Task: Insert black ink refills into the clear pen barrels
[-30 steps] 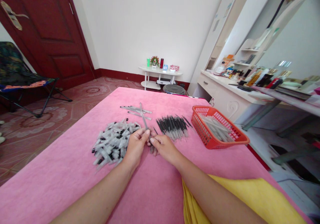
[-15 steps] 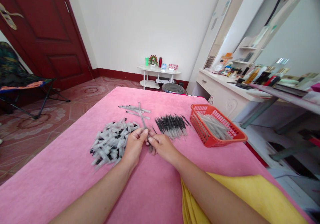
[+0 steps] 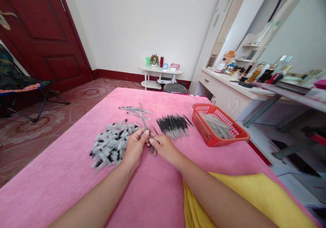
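Fingertips of the left hand [image 3: 134, 146] and right hand [image 3: 163, 147] are pinching a thin pen barrel [image 3: 142, 118]; misaligned pushing risks bending the refill.

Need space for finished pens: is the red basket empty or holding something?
Holding something: the red basket has a layer of clear pen barrels lying along its bottom.
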A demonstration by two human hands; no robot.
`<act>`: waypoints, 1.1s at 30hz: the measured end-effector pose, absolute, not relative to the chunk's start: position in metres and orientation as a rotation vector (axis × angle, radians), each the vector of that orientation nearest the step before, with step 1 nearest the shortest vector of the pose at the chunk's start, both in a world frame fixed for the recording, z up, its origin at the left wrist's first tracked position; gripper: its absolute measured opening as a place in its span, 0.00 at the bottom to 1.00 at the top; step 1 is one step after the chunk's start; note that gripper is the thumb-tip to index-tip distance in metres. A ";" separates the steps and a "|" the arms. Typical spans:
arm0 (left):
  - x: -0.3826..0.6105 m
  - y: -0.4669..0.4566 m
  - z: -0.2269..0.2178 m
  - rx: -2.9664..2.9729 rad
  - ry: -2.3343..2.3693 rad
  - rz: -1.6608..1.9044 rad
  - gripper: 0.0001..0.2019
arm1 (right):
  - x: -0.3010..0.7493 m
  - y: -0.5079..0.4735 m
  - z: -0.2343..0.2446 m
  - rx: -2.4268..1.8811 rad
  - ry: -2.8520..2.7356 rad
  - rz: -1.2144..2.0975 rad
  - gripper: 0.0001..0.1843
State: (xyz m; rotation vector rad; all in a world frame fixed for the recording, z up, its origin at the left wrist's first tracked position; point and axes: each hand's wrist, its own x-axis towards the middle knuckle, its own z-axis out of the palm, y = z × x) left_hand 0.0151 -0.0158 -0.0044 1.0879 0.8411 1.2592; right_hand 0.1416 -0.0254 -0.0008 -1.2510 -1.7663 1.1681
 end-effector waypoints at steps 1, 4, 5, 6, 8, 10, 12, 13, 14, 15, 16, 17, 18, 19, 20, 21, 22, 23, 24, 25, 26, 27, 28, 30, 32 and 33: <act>0.015 -0.016 -0.004 1.085 0.842 1.260 0.13 | 0.142 -0.025 -0.001 -1.253 -1.774 1.158 0.17; 0.015 -0.016 -0.004 1.084 0.841 1.254 0.13 | 0.142 -0.025 -0.001 -1.255 -1.788 1.146 0.17; 0.015 -0.016 -0.004 1.085 0.839 1.252 0.13 | 0.142 -0.025 -0.001 -1.254 -1.790 1.142 0.18; 0.015 -0.016 -0.004 1.086 0.837 1.250 0.13 | 0.142 -0.025 -0.002 -1.254 -1.794 1.138 0.18; 0.015 -0.016 -0.003 1.088 0.836 1.251 0.13 | 0.142 -0.025 -0.003 -1.258 -1.801 1.129 0.18; 0.015 -0.017 -0.003 1.089 0.840 1.255 0.14 | 0.142 -0.024 -0.003 -1.260 -1.805 1.126 0.17; 0.016 -0.017 -0.002 1.086 0.848 1.256 0.14 | 0.142 -0.025 -0.003 -1.259 -1.800 1.132 0.17; 0.016 -0.017 -0.002 1.084 0.850 1.255 0.13 | 0.142 -0.025 -0.003 -1.257 -1.795 1.134 0.17; 0.016 -0.017 -0.001 1.080 0.853 1.256 0.13 | 0.142 -0.025 -0.002 -1.256 -1.792 1.137 0.17; 0.016 -0.017 -0.001 1.074 0.855 1.258 0.13 | 0.142 -0.025 -0.002 -1.258 -1.791 1.139 0.17; 0.016 -0.017 -0.001 1.068 0.856 1.261 0.13 | 0.142 -0.025 -0.002 -1.261 -1.792 1.140 0.17; 0.016 -0.017 -0.001 1.064 0.856 1.263 0.13 | 0.142 -0.025 -0.002 -1.263 -1.794 1.137 0.17; 0.016 -0.017 -0.001 1.061 0.855 1.264 0.13 | 0.142 -0.025 -0.002 -1.264 -1.797 1.134 0.17; 0.016 -0.017 -0.001 1.059 0.854 1.263 0.13 | 0.142 -0.025 -0.002 -1.266 -1.799 1.129 0.17; 0.016 -0.017 -0.001 1.059 0.852 1.261 0.13 | 0.142 -0.025 -0.003 -1.267 -1.802 1.124 0.17; 0.016 -0.017 -0.001 1.057 0.849 1.259 0.13 | 0.142 -0.024 -0.003 -1.269 -1.806 1.118 0.17; 0.016 -0.017 -0.002 1.056 0.847 1.257 0.13 | 0.142 -0.024 -0.003 -1.270 -1.809 1.115 0.17; 0.016 -0.017 -0.002 1.054 0.844 1.258 0.13 | 0.142 -0.024 -0.003 -1.271 -1.813 1.114 0.17; 0.016 -0.017 -0.002 1.054 0.840 1.259 0.13 | 0.143 -0.024 -0.003 -1.270 -1.815 1.113 0.17; 0.016 -0.017 -0.002 1.057 0.836 1.259 0.14 | 0.143 -0.025 -0.003 -1.267 -1.816 1.112 0.17; 0.016 -0.017 -0.003 1.062 0.834 1.260 0.14 | 0.143 -0.025 -0.003 -1.264 -1.819 1.111 0.17; 0.016 -0.017 -0.003 1.065 0.834 1.260 0.14 | 0.143 -0.025 -0.003 -1.263 -1.820 1.108 0.17; 0.016 -0.017 -0.003 1.066 0.835 1.256 0.14 | 0.142 -0.025 -0.002 -1.262 -1.822 1.106 0.17; 0.016 -0.017 -0.004 1.062 0.839 1.241 0.15 | 0.142 -0.025 -0.002 -1.265 -1.826 1.103 0.17; 0.016 -0.016 -0.004 1.055 0.841 1.234 0.15 | 0.142 -0.025 -0.003 -1.267 -1.833 1.100 0.17; 0.016 -0.016 -0.004 1.054 0.841 1.235 0.15 | 0.142 -0.025 -0.004 -1.269 -1.834 1.098 0.17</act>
